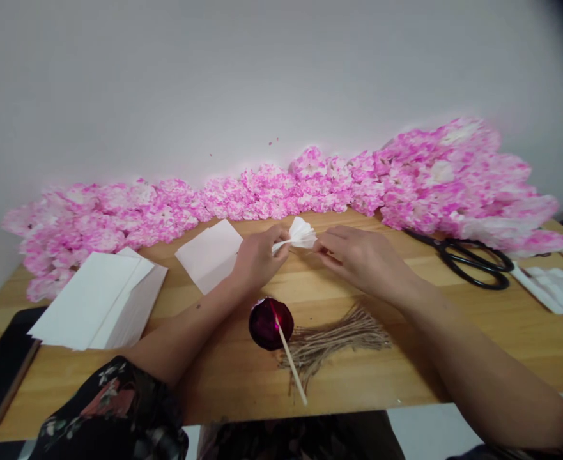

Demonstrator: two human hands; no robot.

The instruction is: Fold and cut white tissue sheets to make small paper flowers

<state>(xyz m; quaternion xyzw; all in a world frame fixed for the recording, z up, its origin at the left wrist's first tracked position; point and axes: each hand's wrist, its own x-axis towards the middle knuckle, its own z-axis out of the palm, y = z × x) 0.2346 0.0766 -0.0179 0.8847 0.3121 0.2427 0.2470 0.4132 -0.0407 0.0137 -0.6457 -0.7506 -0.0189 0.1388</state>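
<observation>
My left hand [264, 254] pinches the gathered middle of a white pleated paper [302, 232], whose fanned end spreads to the right. Close to the fan's right edge, the fingers of my right hand [346, 249] are pressed together; what they hold, if anything, is too small to make out. Below my hands stands a small dark red cup [264, 324] with a wooden stick [291, 364] leaning out of it. A bundle of thin brown twisted strips [339, 338] lies just right of the cup. Square white sheets [209, 252] lie beside my left hand.
Pink and white paper flowers [266, 191] line the wall side of the wooden table [233, 390]. At left are a stack of white paper [99, 300] and a dark phone [6, 358]. Black-handled scissors [475, 262] and white crumpled material [556, 291] lie at right.
</observation>
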